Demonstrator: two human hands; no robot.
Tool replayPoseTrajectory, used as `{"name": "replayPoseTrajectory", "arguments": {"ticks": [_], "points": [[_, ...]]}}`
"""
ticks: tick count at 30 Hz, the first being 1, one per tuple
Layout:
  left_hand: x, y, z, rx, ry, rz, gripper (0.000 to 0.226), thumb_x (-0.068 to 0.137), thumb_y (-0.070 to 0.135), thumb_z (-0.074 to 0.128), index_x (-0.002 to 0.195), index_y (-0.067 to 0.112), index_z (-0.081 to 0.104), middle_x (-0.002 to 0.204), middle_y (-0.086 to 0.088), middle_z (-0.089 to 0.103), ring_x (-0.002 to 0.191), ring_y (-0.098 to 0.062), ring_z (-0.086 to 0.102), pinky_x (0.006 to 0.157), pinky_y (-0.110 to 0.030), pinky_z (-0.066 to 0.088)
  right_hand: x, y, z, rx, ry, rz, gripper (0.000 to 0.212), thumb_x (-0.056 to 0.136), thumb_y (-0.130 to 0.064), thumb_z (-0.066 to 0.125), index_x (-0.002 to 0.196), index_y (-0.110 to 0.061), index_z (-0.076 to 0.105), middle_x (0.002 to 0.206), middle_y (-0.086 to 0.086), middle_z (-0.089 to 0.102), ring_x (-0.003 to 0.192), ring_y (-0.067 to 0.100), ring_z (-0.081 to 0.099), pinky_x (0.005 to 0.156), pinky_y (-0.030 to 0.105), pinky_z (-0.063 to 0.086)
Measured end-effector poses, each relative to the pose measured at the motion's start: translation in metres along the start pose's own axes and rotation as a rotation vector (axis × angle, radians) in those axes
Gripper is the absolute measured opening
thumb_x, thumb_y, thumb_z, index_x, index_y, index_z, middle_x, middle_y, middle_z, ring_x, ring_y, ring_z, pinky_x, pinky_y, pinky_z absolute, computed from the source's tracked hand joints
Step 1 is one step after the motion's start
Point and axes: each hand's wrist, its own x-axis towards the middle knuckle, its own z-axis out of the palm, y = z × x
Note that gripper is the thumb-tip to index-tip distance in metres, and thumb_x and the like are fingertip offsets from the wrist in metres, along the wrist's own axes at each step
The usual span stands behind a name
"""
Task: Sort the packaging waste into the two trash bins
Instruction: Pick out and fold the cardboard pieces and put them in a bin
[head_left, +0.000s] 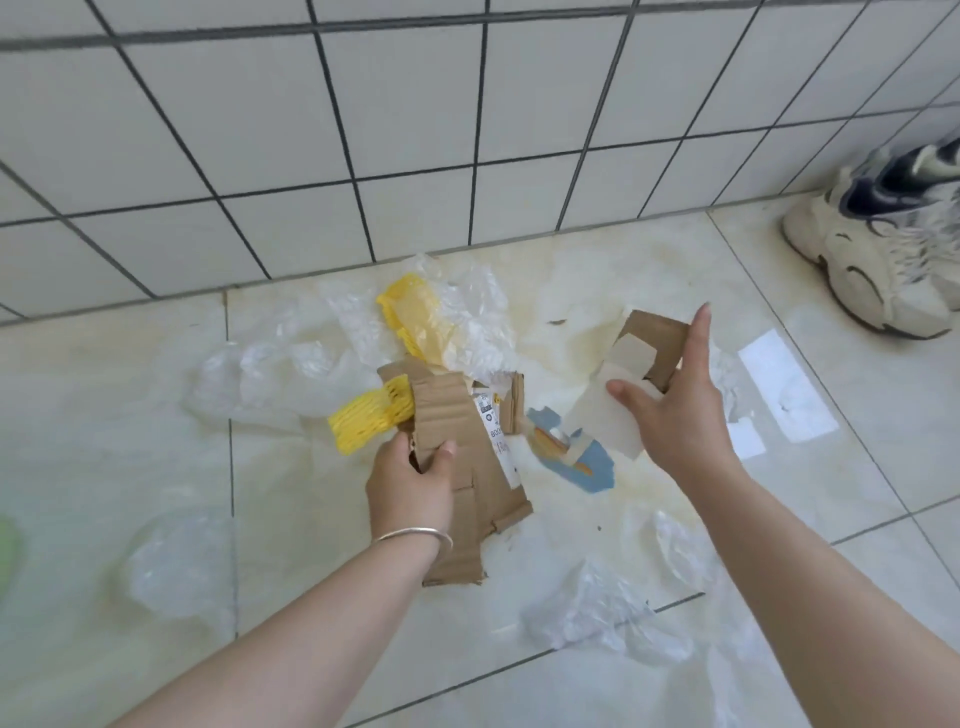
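Packaging waste lies scattered on the tiled floor by the wall. My left hand (410, 480) grips a stack of torn brown cardboard pieces (467, 499) with a white label. My right hand (672, 410) holds a smaller brown cardboard piece (654, 340) together with a white paper sheet (605, 415). Two yellow foam nets lie at the left (363, 421) and at the back (405, 306). A blue printed paper scrap (576, 457) lies between my hands. Clear plastic bags (467, 317) are spread around. No trash bin is in view.
White tiled wall (363, 130) runs along the back. A worn sneaker (883, 249) stands at the far right. More clear plastic lies at the front left (176, 566) and front right (597, 608). A green edge (8, 556) shows at the left border.
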Motion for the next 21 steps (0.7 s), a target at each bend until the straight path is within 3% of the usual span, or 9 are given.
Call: {"name": "replayPoseTrajectory", "arguments": {"ticks": [3,5,7,8,11,15,18,21], "points": [[-0.013,0.016,-0.019,-0.037,-0.029,0.07,0.008,0.087,0.025,0.06,0.088,0.017,0.06,0.095,-0.002,0.065,0.084,-0.021,0.057,0.073,-0.025,0.036,-0.021,-0.034,-0.016,-0.019,-0.008,-0.07,0.097,0.088,-0.018,0.063,0.146,-0.042,-0.011,0.106,-0.001,0.056,0.093,0.022,0.054,0.071,0.03,0.042],[-0.021,0.027,-0.032,-0.076,-0.076,0.089,0.002,0.088,0.024,0.059,0.089,0.022,0.059,0.092,0.003,0.063,0.085,-0.018,0.056,0.074,-0.024,0.037,-0.038,-0.051,-0.018,-0.059,-0.058,-0.109,0.083,0.088,-0.017,0.062,0.148,-0.038,0.009,0.111,-0.007,0.052,0.098,0.02,0.054,0.072,0.029,0.043],[-0.03,0.037,-0.043,-0.128,-0.131,0.105,0.003,0.088,0.023,0.059,0.091,0.024,0.058,0.087,0.007,0.062,0.087,-0.02,0.058,0.075,-0.025,0.039,-0.056,-0.065,-0.018,-0.082,-0.077,-0.133,0.046,0.088,-0.016,0.061,0.129,-0.031,0.046,0.1,-0.011,0.058,0.097,0.02,0.059,0.064,0.025,0.045],[-0.034,0.04,-0.048,-0.143,-0.151,0.109,0.004,0.088,0.022,0.058,0.092,0.022,0.058,0.087,0.006,0.061,0.087,-0.022,0.058,0.074,-0.026,0.039,-0.064,-0.071,-0.018,-0.085,-0.078,-0.136,0.029,0.088,-0.016,0.061,0.114,-0.028,0.055,0.093,-0.01,0.06,0.093,0.021,0.061,0.06,0.024,0.045],[-0.047,0.045,-0.068,-0.158,-0.227,0.108,0.015,0.089,0.021,0.058,0.104,0.019,0.056,0.097,-0.001,0.062,0.091,-0.024,0.058,0.076,-0.029,0.041,-0.088,-0.087,-0.018,-0.059,-0.141,-0.11,0.01,0.088,-0.018,0.062,0.096,-0.022,0.06,0.088,-0.004,0.065,0.076,0.013,0.06,0.057,0.022,0.045],[-0.067,0.051,-0.094,-0.208,-0.363,0.162,0.05,0.089,0.013,0.059,0.132,0.034,0.044,0.122,0.007,0.058,0.108,-0.012,0.057,0.103,-0.034,0.043,-0.114,-0.095,-0.016,0.07,-0.286,0.046,0.008,0.084,-0.02,0.069,0.085,-0.022,0.062,0.087,-0.005,0.067,0.077,0.01,0.062,0.07,0.026,0.051],[-0.075,0.057,-0.105,-0.244,-0.42,0.162,0.063,0.089,0.01,0.058,0.136,0.044,0.035,0.129,0.004,0.058,0.11,-0.016,0.061,0.104,-0.041,0.045,-0.125,-0.094,-0.012,0.179,-0.267,0.138,0.018,0.08,-0.02,0.073,0.095,-0.016,0.064,0.096,0.001,0.069,0.091,0.021,0.065,0.089,0.038,0.053],[-0.078,0.059,-0.108,-0.228,-0.426,0.14,0.066,0.088,0.014,0.06,0.14,0.04,0.03,0.125,0.0,0.061,0.109,-0.018,0.062,0.103,-0.041,0.045,-0.13,-0.092,-0.008,0.262,-0.309,0.217,0.02,0.083,-0.023,0.071,0.096,-0.012,0.062,0.097,0.004,0.068,0.088,0.021,0.065,0.085,0.037,0.054]]}}
